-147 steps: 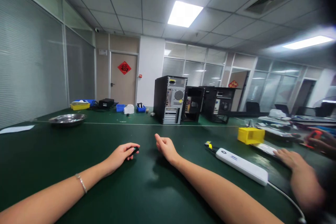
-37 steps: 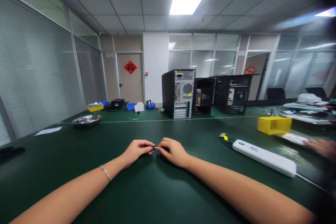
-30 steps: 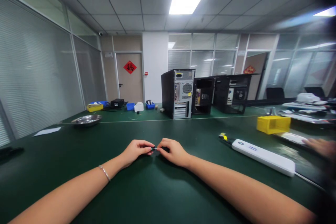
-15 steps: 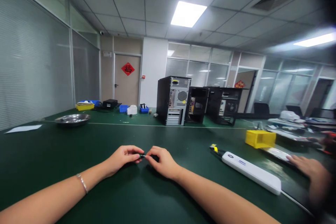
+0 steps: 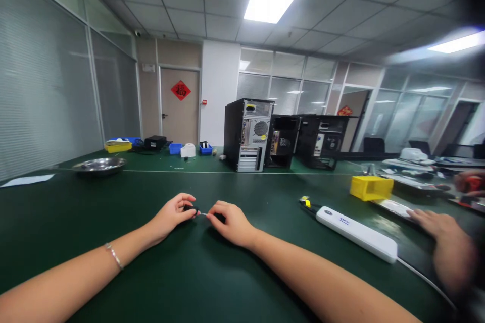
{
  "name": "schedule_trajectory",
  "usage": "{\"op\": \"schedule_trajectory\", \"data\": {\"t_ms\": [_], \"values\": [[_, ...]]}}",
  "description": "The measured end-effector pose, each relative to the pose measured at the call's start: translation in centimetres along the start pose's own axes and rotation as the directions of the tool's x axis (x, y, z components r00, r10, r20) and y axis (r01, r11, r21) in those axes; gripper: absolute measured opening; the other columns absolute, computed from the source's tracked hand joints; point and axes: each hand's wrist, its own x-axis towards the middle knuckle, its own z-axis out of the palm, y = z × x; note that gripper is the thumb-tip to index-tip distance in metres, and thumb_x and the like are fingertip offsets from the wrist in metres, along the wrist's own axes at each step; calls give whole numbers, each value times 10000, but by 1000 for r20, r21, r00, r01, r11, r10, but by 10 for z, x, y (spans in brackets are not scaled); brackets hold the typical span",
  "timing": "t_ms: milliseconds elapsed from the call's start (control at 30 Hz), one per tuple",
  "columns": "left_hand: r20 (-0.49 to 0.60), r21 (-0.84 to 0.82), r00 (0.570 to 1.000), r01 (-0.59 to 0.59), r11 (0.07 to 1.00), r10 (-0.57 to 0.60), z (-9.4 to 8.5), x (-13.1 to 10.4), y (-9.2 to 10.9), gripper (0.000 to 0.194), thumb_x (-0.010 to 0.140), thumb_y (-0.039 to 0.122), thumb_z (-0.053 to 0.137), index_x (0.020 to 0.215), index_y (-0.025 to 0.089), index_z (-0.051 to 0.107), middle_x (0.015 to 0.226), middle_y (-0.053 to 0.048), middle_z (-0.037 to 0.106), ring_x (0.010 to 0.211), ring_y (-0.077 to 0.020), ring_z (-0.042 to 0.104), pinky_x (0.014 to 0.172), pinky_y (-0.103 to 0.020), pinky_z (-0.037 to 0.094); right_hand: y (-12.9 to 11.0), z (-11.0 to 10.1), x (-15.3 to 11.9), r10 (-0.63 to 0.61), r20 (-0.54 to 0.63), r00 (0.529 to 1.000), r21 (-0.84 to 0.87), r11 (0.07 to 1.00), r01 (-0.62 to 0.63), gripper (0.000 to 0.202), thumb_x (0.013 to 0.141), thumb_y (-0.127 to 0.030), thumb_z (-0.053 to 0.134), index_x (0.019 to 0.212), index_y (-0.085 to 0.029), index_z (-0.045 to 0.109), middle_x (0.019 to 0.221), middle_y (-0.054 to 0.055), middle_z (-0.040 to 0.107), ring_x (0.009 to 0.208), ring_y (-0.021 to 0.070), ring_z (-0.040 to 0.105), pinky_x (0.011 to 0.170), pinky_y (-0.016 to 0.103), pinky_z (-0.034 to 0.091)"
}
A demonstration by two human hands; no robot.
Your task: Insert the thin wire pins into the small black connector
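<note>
Over the green table [image 5: 151,282], my left hand [image 5: 170,216] is closed, with a small dark piece [image 5: 191,209] pinched between thumb and fingers. A thin, light metal-looking rod [image 5: 202,214] runs from that piece to my right hand [image 5: 232,223]. The thumb and index finger of the right hand pinch around the rod's far end, so its tip is hidden. Both hands are close to the tabletop, fingertips facing each other. The piece is too small for me to tell its kind.
Right of my hands lies a white power strip [image 5: 356,232] with its cable. Beyond it are a yellow bin [image 5: 371,187] and another person's hand [image 5: 435,222]. Several computer towers [image 5: 248,133] stand behind. A metal bowl [image 5: 99,165] and blue bins [image 5: 175,149] are at far left.
My hands have drawn slightly apart, and more of the dark piece and the thin rod shows between them. The camera has tilted down a little, so the whole scene sits higher.
</note>
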Motion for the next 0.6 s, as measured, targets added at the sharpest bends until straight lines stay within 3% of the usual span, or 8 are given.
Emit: {"op": "schedule_trajectory", "data": {"t_ms": [133, 300, 433, 600], "values": [[-31, -20, 1000, 2, 1000, -2, 2, 0, 0, 379, 650, 317, 762, 911, 177, 526, 785, 15, 613, 796, -167, 646, 793, -308, 475, -2, 0, 0, -32, 29, 999, 20, 999, 31, 199, 913, -288, 504, 832, -190, 657, 799, 23, 604, 735, 136, 563, 699, 238, 411], [10, -6, 999, -34, 999, 34, 2, -1, 2, 335, 662, 322, 759, 860, 166, 539, 766, 11, 605, 734, -144, 606, 725, -282, 455, -6, 0, -1, -70, 70, 995, -6, 997, 71, 214, 923, -290, 480, 848, -190, 653, 800, 25, 602, 736, 138, 560, 702, 240, 413], [58, 22, 995, -84, 996, 82, 2, -3, 3, 317, 698, 348, 740, 899, 152, 592, 810, -9, 617, 718, -130, 569, 704, -267, 439, -7, 0, -1, -87, 92, 992, -23, 996, 90, 219, 927, -292, 474, 849, -192, 652, 810, 31, 609, 754, 143, 565, 705, 240, 416], [113, 75, 993, -42, 996, 34, 3, -3, 6, 392, 731, 437, 697, 964, 129, 634, 802, -27, 638, 669, -125, 542, 687, -271, 427, -9, -1, 0, -101, 105, 989, -41, 994, 106, 216, 927, -292, 475, 845, -190, 646, 815, 32, 610, 762, 145, 568, 702, 239, 420]]}}
